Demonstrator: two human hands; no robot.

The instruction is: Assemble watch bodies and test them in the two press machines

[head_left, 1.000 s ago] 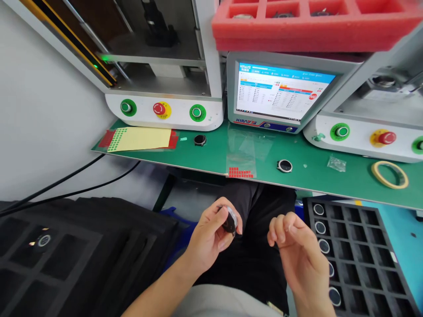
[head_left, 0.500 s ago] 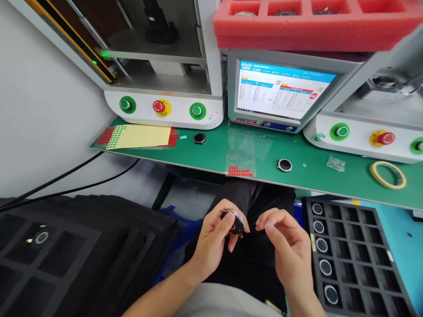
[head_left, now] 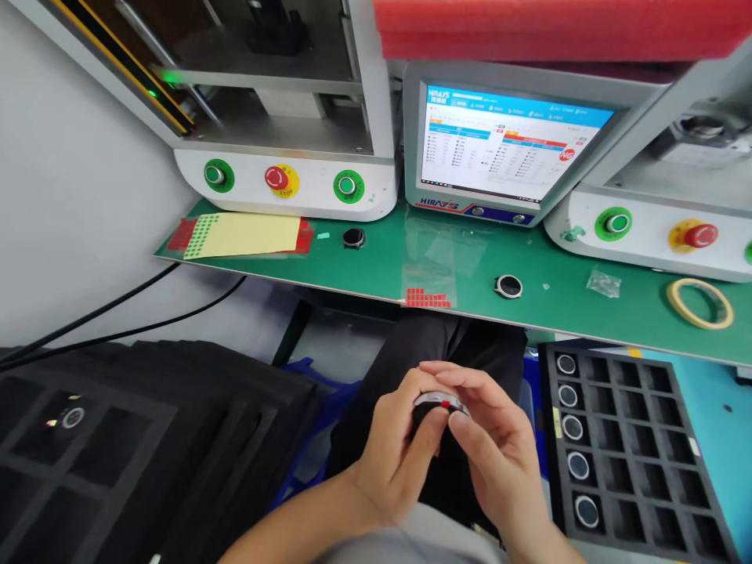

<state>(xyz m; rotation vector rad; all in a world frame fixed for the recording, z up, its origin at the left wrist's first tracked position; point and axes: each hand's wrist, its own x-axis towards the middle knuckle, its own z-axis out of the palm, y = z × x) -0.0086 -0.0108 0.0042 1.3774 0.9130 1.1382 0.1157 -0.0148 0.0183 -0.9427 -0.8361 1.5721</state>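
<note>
A round watch case point(head_left: 433, 399) with a silvery rim and a small red sticker on its side is held above my lap. My left hand point(head_left: 388, 442) is closed around it, thumb pressing by the red sticker. My right hand point(head_left: 505, 439) is closed on the other edge of the case, thumb in front and fingers curved behind. The fingers hide much of the case's face. On the green bench lie a dark watch case point(head_left: 353, 238) and a silver-rimmed one point(head_left: 508, 287). Between them is a clear sheet with red stickers point(head_left: 428, 298).
A black foam tray point(head_left: 640, 439) at the right holds several watch cases in its left column. Black foam trays point(head_left: 106, 470) are stacked at the left. Along the bench point(head_left: 376, 266) are a yellow sticker sheet point(head_left: 252, 235), a tape roll point(head_left: 700, 304), a monitor point(head_left: 511, 145) and machine buttons.
My right hand has moved left onto the watch case, which has been turned so its red-stickered side faces me. The camera view has shifted slightly.
</note>
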